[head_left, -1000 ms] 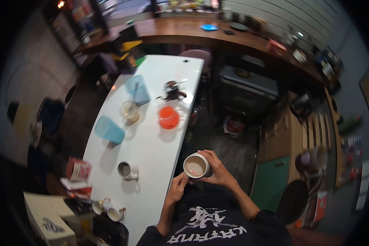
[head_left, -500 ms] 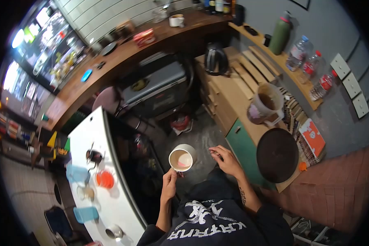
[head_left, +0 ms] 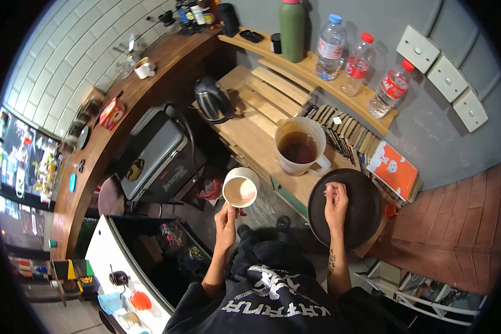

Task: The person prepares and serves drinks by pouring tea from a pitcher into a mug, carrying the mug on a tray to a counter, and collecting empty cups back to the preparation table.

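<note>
Mug (head_left: 240,187) is left of pitcher (head_left: 288,133), held upright-ish; left hand (head_left: 225,225) pinches its handle. Right hand (head_left: 335,206), fingers curled together, nothing visible inside, is over tray (head_left: 363,214) beside pitcher. I judge mug stiff, breakable, moderately heavy; handle suits grip.

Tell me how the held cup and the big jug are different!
The cup is small, but the jug is much bigger. The cup is up in the left hand, while the jug stands on the wooden cabinet. The cup looks pale inside; the jug has dark brown liquid. Both have handles and open tops.
</note>
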{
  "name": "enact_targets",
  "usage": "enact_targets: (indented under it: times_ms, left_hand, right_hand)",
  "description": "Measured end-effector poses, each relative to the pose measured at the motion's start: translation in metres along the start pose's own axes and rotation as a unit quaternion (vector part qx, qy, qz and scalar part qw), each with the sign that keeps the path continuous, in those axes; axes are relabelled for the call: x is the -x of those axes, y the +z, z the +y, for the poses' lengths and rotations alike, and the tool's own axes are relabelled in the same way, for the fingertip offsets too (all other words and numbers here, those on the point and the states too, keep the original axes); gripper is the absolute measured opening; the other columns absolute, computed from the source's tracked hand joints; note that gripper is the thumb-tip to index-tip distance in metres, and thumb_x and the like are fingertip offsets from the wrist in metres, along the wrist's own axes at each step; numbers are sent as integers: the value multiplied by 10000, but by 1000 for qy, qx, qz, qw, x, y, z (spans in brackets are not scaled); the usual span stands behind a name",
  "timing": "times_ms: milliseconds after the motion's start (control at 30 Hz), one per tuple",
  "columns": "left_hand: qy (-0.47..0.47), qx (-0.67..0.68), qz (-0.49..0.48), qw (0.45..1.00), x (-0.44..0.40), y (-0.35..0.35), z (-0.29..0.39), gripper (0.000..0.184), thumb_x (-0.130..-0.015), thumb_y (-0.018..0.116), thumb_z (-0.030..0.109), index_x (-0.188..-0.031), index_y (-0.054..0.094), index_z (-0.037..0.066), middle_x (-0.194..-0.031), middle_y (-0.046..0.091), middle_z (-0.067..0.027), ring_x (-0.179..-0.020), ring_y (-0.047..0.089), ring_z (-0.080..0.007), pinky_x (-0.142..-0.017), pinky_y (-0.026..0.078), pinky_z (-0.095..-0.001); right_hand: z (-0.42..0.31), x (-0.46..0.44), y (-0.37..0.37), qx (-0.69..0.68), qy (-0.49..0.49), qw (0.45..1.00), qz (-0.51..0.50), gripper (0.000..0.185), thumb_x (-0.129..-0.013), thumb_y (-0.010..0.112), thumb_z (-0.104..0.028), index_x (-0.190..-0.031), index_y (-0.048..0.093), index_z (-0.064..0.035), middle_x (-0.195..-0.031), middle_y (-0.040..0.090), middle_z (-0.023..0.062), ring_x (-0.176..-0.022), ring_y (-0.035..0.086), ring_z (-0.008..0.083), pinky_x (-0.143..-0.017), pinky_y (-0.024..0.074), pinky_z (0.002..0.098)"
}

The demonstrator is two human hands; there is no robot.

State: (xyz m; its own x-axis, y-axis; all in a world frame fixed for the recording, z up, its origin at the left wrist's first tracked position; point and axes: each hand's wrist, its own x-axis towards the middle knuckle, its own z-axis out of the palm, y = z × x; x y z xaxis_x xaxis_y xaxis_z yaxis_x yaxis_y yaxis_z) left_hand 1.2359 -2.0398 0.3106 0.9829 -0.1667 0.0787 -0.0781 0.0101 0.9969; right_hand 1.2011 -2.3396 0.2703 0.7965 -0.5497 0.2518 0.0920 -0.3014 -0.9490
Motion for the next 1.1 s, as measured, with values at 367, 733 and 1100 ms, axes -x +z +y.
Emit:
enact_targets:
  times_ms: [367, 733, 1100]
  left_hand:
    - [10, -57, -54, 997, -108, 3, -28, 383, -1043, 427, 240, -855, 559, -66, -796, 477, -45, -732, 469, -115, -697, 448, -283]
    - [-47, -20, -101, 994, -228, -33, -103, 423, -1036, 437, 318, -860, 556, -48, -738, 523, -59, -704, 496, -122, -660, 424, -295]
    - [-73, -85, -168, 979, -303, -31, -123, 453, -1015, 467, 371, -940, 591, -59, -827, 577, -123, -755, 627, -182, -697, 498, -311]
  right_hand:
    - [45, -49, 32, -2, 87, 996, -12, 377, -1037, 438, -305, -1156, 564, 29, -1039, 612, 77, -976, 556, 137, -866, 442, 310]
    - [45, -83, 65, -115, 176, 971, 116, 422, -948, 598, -365, -710, 635, -19, -632, 546, -10, -510, 449, 66, -431, 330, 261]
    - [15, -110, 111, 17, 85, 985, 152, 493, -949, 610, -222, -553, 453, 26, -486, 405, -21, -497, 352, 58, -446, 271, 333]
